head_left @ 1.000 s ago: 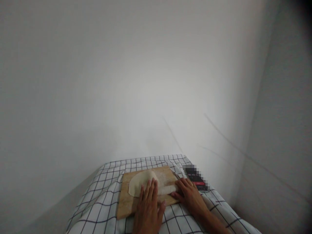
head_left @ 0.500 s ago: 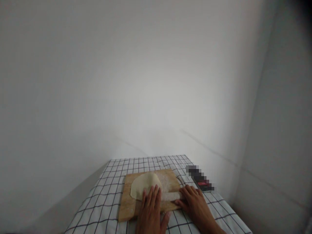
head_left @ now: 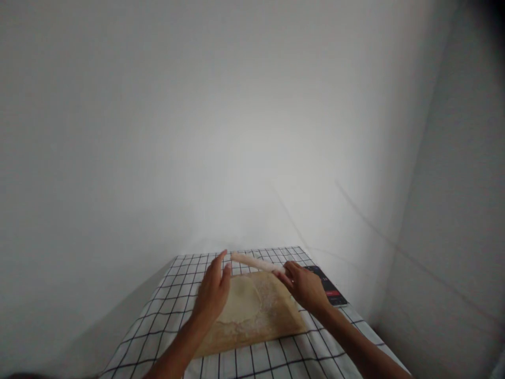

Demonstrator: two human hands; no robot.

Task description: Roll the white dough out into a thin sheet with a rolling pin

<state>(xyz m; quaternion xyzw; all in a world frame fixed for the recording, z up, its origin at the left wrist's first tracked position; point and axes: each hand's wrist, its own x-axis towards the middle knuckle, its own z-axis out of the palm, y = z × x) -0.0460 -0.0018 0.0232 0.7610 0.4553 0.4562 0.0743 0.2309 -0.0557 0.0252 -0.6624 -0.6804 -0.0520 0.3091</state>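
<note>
I see the right hand (head_left: 305, 287) gripping a pale cylindrical rolling pin (head_left: 254, 262), the left hand (head_left: 214, 287) open beside its ten-o'clock end, above flat dough (head_left: 241, 300) on a floury wooden board (head_left: 256, 335).

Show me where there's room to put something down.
Bare cloth shows left of the board and left hand, and along the board's near edge. Crowded: the right, where the right hand grips the pin by the phone. Dough covers part of the board.
</note>
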